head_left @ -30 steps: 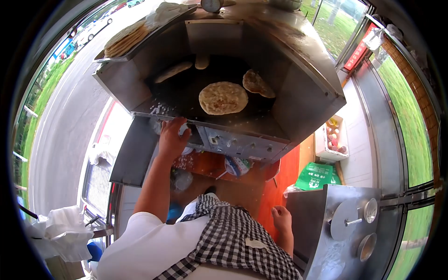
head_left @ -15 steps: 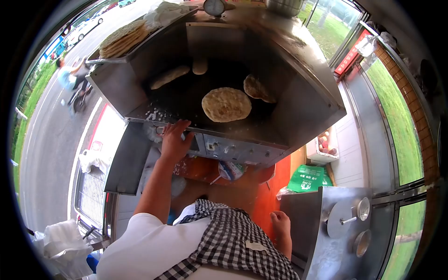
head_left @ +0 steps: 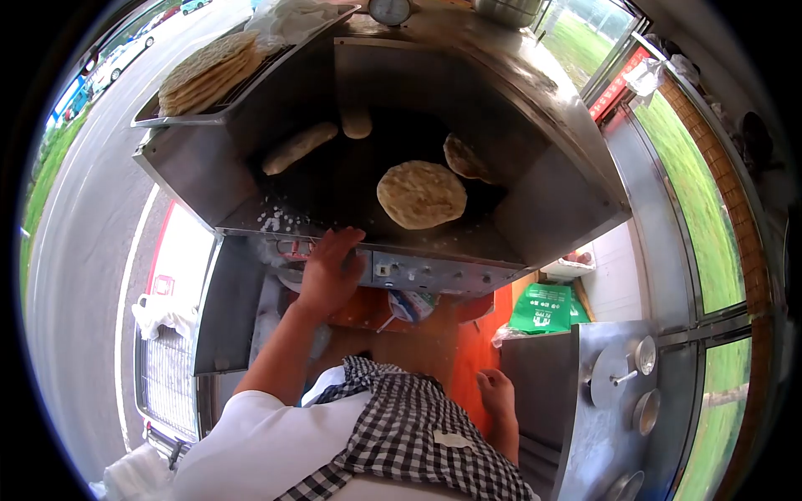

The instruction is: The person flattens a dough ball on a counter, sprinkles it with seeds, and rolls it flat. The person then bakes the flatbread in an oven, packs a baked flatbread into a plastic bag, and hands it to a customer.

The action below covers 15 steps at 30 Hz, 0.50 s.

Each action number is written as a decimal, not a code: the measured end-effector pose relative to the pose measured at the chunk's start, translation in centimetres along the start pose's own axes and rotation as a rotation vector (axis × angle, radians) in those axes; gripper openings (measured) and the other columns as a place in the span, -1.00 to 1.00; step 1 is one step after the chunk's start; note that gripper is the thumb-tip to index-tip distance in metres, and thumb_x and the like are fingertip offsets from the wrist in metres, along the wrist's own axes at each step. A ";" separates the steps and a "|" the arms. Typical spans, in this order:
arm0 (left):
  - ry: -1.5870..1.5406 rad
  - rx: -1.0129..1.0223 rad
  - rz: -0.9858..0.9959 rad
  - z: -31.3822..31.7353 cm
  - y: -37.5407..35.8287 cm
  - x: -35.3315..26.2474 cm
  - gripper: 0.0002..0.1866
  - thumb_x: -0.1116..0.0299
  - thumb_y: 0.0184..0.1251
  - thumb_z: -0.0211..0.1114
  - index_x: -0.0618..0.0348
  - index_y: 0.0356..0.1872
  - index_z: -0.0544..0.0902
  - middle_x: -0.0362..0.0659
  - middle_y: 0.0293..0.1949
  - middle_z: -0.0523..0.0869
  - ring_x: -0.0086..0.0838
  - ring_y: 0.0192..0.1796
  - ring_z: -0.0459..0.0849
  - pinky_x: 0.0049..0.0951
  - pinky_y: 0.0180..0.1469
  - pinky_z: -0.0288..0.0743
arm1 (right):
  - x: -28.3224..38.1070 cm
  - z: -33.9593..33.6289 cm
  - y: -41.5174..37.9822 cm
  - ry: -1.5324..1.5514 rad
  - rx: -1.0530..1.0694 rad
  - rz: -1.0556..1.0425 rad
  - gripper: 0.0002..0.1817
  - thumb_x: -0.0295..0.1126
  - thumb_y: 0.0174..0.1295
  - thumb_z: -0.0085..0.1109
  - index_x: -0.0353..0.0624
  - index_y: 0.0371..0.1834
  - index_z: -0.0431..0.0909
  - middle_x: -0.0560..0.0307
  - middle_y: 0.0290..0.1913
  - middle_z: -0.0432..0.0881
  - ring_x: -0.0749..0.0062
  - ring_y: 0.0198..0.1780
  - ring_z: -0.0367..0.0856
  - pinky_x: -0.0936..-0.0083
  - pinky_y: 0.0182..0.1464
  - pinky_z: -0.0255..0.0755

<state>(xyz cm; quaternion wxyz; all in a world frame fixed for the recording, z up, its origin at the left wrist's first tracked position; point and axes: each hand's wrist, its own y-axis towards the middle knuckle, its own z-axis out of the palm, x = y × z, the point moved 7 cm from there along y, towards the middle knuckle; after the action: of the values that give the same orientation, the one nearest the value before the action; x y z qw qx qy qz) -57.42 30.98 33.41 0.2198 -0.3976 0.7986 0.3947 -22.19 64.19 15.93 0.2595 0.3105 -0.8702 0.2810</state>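
My left hand (head_left: 332,269) is at the front edge of the dark griddle (head_left: 351,192), its fingers a little apart and holding nothing. Just right of it on the griddle lies a round flatbread (head_left: 422,194). A second flatbread (head_left: 468,159) leans by the griddle's right wall. Two long pale dough pieces, one (head_left: 300,149) slanted at the left and one (head_left: 357,123) at the back, rest there too. White crumbs (head_left: 280,219) are scattered near the front left. Low beside the checked apron hangs my right hand (head_left: 496,390), its fingers curled and nothing visible in them.
A stack of flatbreads (head_left: 209,73) sits on a tray (head_left: 242,104) at the upper left. Control knobs line the griddle's front panel (head_left: 434,274). A steel counter (head_left: 597,434) with round containers stands at the lower right, near a green bag (head_left: 543,307).
My left hand has shifted right along the griddle's front edge. The view has turned slightly, and the cyclist on the road is out of view.
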 end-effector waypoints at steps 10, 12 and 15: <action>-0.302 0.292 0.168 3.9 -1.3 -3.6 -0.60 0.43 0.32 0.45 0.24 0.17 0.70 0.10 0.13 0.77 0.04 0.05 0.81 -0.15 0.04 0.73 | -1.1 2.6 -5.3 0.044 -0.096 0.128 -0.66 -0.17 0.35 0.35 -0.24 -0.05 0.77 -0.15 -0.16 0.82 0.05 -0.06 0.83 0.26 0.04 0.64; -0.389 0.334 0.160 4.8 -1.9 -3.7 -0.60 0.44 0.31 0.45 0.26 0.16 0.70 0.10 0.10 0.78 0.02 0.01 0.82 -0.17 0.01 0.74 | -1.6 3.1 -6.3 0.058 -0.091 0.143 -0.66 -0.17 0.35 0.35 -0.25 -0.05 0.77 -0.15 -0.16 0.82 0.06 -0.06 0.83 0.27 0.04 0.64; -0.411 0.345 0.188 5.6 -2.3 -4.5 -0.61 0.45 0.29 0.45 0.28 0.15 0.71 0.10 0.08 0.79 0.01 0.01 0.82 -0.18 0.01 0.74 | -2.9 3.5 -6.9 0.062 -0.096 0.151 -0.66 -0.18 0.35 0.35 -0.26 -0.05 0.76 -0.15 -0.16 0.81 0.06 -0.07 0.83 0.28 0.03 0.63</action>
<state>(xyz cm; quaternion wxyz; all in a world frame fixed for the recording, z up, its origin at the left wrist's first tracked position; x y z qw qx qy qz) -52.69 36.66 32.03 0.4040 -0.1899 0.8260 0.3442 -16.45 58.59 13.93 0.2789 0.2222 -0.8952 0.2675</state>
